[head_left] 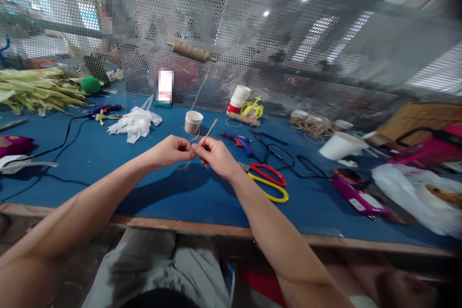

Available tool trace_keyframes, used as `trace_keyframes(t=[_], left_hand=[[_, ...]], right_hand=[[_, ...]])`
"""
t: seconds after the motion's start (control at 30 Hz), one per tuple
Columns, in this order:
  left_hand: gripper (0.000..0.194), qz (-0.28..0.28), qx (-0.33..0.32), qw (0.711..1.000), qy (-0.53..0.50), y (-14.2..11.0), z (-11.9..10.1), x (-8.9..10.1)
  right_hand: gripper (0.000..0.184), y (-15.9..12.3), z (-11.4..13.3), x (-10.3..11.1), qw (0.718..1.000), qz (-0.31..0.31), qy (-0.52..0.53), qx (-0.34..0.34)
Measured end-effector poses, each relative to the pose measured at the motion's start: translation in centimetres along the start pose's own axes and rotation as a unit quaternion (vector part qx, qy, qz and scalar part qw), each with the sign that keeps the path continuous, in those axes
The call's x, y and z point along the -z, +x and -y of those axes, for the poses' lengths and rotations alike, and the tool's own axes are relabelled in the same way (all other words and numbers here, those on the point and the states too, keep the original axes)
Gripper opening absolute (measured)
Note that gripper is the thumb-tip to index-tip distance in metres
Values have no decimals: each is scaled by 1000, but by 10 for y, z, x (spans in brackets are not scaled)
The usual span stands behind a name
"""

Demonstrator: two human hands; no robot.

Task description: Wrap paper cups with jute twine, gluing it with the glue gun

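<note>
Above the blue table, my left hand (177,149) and my right hand (214,154) meet, fingertips pinched together. A thin tan stick-like piece (211,127) rises from my right hand's grip; whether it is a stick or stiff twisted twine I cannot tell. Twine (198,135) loops around the fingers, and my left hand pinches it; the exact pinch point is hidden. Just behind my hands is a small white cup (192,126) wrapped in brown twine. A strand runs down towards it from the twine spool (190,51) on the mesh.
Red-and-yellow scissors (269,180) and a blue glue gun (241,143) lie right of my hands. White lace (134,124) and corn husks (36,87) lie left. A white thread spool (238,98) stands behind. Purple devices, cords and a plastic bag (407,192) occupy the right. Perforated metal mesh (231,24) bounds the back.
</note>
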State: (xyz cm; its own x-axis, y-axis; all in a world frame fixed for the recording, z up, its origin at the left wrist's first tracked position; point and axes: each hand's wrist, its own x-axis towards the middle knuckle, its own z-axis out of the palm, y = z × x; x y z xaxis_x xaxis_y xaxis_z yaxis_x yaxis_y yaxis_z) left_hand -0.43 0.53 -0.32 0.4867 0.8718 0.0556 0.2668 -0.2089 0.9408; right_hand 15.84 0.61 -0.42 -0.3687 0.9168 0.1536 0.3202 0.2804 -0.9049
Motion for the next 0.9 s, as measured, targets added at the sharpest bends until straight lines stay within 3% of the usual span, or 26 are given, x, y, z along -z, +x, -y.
trace_keyframes(t=[0.23, 0.47, 0.57, 0.73, 0.9], left_hand=[[19, 4, -8, 1000, -11, 1, 1, -4], [21, 34, 29, 996, -75, -1, -1, -2], [22, 46, 24, 996, -79, -1, -2, 0], [19, 63, 7, 998, -25, -2, -4, 4], [16, 36, -20, 996, 84, -3, -7, 4]], right_hand=[[32, 2, -3, -4, 1000, -19, 22, 0], [32, 1, 1, 4, 994, 45, 102, 16], [33, 1, 1, 6, 996, 37, 83, 3], [34, 2, -4, 6, 999, 29, 45, 2], [34, 2, -3, 6, 999, 34, 9, -1]])
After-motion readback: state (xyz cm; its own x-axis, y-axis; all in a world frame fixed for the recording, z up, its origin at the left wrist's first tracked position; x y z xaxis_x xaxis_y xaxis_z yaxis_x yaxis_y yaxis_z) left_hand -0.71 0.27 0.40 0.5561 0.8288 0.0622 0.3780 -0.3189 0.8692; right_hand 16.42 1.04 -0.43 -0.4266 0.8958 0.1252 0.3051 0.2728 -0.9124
